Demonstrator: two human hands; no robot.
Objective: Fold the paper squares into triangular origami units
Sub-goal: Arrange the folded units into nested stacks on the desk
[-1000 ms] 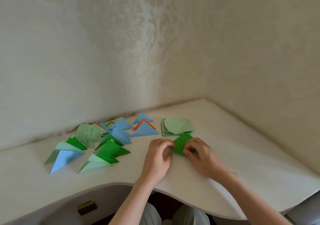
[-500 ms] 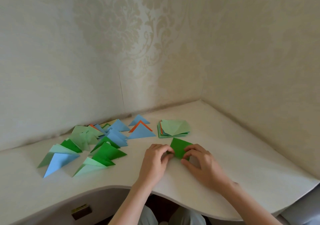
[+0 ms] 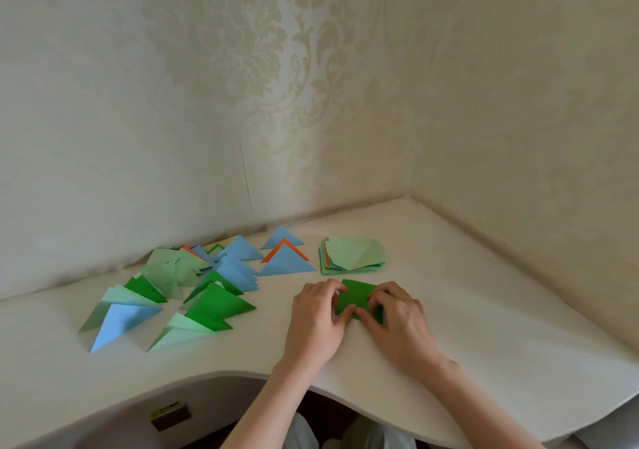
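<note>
Head view: no legible writing; green paper [image 3: 358, 297] between both hands' fingers [image 3: 340, 313].

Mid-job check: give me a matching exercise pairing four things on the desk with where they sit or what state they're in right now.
Things:
1. dark green paper
2. stack of unfolded squares
3. blue triangle with orange edge
4. pile of folded triangles

Places or states:
A. spread over the desk's left part
B. lies just left of the stack
C. pinched between the left hand and right hand
D. sits beyond the hands, nearer the wall corner

Pairs: 1-C, 2-D, 3-B, 4-A
</note>
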